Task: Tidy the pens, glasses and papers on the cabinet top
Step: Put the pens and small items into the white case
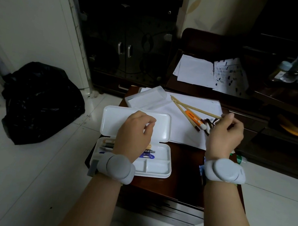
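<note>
An open white pencil case [163, 126] lies on the dark wooden cabinet top [184, 168], which serves here as the counter; its lid stands back flat and its tray sits nearest the person, with several pens [147, 153] lying in the tray's long upper compartment, partly hidden by the wrist above them. The left hand [134, 133] hovers over the case, fingers loosely curled and holding nothing, a grey band [117, 167] on its wrist. Just behind the case lies a clear plastic lid or box [147, 97], tilted across the corner of a white sheet of paper [195, 108] that spreads to the right of the case. On that sheet, right of the case lid, rest a wooden pencil [182, 112] and an orange pen [194, 117] side by side, their tips pointing away from the person. The right hand [224, 136], also banded in grey, is raised right of the case with its fingers pinching the end of another wooden pencil [197, 107], which runs back leftward over the sheet; whether its tip touches the paper I cannot tell. Dark-framed glasses [210, 124] lie on the paper just left of that hand, partly hidden by it. Farther behind the case, more papers [195, 70] lie on a second dark surface, and a taller black cabinet [121, 31] carries another stack of papers; a black bag [41, 100] sits on the floor left of the case.
</note>
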### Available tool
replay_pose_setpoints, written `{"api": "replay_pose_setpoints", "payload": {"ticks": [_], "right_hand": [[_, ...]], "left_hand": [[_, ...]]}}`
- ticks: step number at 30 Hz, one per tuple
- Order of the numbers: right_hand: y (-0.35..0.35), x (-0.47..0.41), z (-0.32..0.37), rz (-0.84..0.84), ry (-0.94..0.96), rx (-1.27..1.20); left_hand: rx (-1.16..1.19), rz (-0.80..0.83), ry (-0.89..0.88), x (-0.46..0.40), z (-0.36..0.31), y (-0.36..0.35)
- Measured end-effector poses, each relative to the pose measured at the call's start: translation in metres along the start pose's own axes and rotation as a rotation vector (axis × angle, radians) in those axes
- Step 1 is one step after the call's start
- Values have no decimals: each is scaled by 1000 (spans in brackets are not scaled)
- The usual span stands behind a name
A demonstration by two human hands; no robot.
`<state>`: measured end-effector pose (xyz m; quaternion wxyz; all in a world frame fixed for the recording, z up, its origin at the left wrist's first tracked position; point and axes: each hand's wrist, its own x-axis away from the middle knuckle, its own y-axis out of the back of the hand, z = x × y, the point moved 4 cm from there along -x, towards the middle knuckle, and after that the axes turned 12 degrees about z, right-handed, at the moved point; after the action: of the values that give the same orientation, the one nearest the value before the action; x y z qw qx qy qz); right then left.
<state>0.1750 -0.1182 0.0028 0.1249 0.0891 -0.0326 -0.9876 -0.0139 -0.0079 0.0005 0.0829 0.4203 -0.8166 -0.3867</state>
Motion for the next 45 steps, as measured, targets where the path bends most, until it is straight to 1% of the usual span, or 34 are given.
{"api": "replay_pose_setpoints", "payload": {"ticks": [2,4,7,9,12,16,20,23,24,26,27,29,31,34,40,45], "right_hand": [[-4,-1,-10,59,-125,-137],[-9,1,-15,158,-227,-250],[-21,8,-10,348,-257,-294],[-30,15,-8,475,-258,-285],[-41,28,-6,623,-283,-293],[-50,40,-6,737,-312,-270],[-55,46,-8,790,-337,-253],[-60,50,-10,841,-353,-261],[-61,51,-11,863,-353,-236],[-59,51,-15,881,-333,-63],[-57,50,-18,869,-321,29],[-52,46,-21,811,-310,105],[-48,42,-22,771,-294,117],[-48,40,-22,758,-274,123],[-53,41,-27,769,-255,128],[-51,39,-28,752,-238,126]], "left_hand": [[-4,-15,-33,0,-1,-1],[-9,-50,-93,1,-8,1],[-72,-131,-214,2,-24,6],[-104,-147,-259,1,-31,6],[-118,-128,-275,0,-32,4],[-36,1,-198,0,-20,3],[37,72,-105,-2,-13,7],[7,166,-64,-4,-7,12],[-17,201,-49,-5,-4,14],[-37,237,-11,-6,5,19],[-35,239,5,-6,10,22],[-20,245,25,-5,17,25],[-16,278,28,-3,22,21],[-66,336,16,2,25,9],[-222,342,9,9,23,-6],[-283,334,39,10,23,-7]]}}
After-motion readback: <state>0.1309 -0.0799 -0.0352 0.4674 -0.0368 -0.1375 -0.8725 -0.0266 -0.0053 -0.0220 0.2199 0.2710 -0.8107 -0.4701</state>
